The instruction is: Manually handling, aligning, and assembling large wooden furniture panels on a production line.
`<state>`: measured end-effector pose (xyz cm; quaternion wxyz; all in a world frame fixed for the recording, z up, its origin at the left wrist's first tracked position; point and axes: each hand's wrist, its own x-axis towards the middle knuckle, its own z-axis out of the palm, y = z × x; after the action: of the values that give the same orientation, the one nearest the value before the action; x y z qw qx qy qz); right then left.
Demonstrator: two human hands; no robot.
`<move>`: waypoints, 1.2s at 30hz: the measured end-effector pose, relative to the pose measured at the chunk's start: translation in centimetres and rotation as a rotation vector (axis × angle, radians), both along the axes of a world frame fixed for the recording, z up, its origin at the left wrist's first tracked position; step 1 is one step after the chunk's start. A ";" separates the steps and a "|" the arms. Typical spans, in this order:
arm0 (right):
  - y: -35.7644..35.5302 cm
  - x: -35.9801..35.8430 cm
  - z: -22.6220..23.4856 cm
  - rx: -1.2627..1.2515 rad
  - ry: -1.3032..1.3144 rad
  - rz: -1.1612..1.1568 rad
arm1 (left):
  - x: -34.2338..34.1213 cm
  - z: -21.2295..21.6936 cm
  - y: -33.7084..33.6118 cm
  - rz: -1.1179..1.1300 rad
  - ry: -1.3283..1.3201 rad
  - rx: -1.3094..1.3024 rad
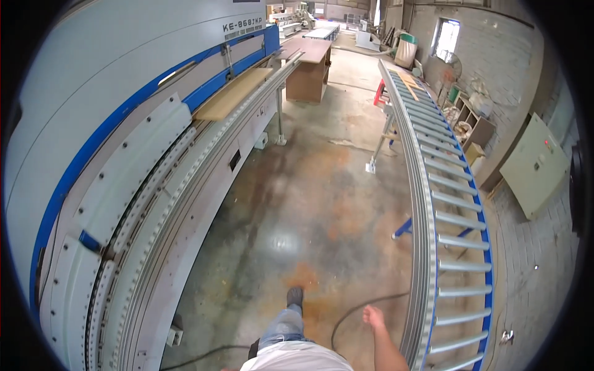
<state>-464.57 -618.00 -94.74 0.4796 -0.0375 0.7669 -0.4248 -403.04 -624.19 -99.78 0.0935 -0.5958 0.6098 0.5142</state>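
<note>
Bare right hand (373,316), bottom right of centre: fingers curled together (can't tell whether around anything). Blue-edged metal roller conveyor (461,267) near, rightward.

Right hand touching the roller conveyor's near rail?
Apart. The head view shows a strip of floor between the right hand and the rail.

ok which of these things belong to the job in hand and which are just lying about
Likely part of the work:
roller conveyor, nearest the right hand
long machine
tan board on it

Apparently just standing about:
green-topped container
shelf unit at the right
</note>
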 end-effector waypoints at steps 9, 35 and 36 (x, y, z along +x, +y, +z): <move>-5.5 -9.8 -9.5 0.270 -0.299 0.065 | -26.1 2.9 -41.3 -0.172 0.012 -0.167; -99.5 -66.2 0.3 0.100 0.152 0.181 | -67.3 -2.9 -98.2 -0.403 -0.144 0.148; -101.2 -66.7 0.1 0.187 0.062 0.185 | -69.8 -3.1 -103.2 -0.578 -0.180 -0.034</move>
<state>-531.24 -719.20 -94.62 0.4943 -0.0762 0.8107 -0.3044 -472.83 -727.37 -102.92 0.2795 -0.4421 0.7520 0.4012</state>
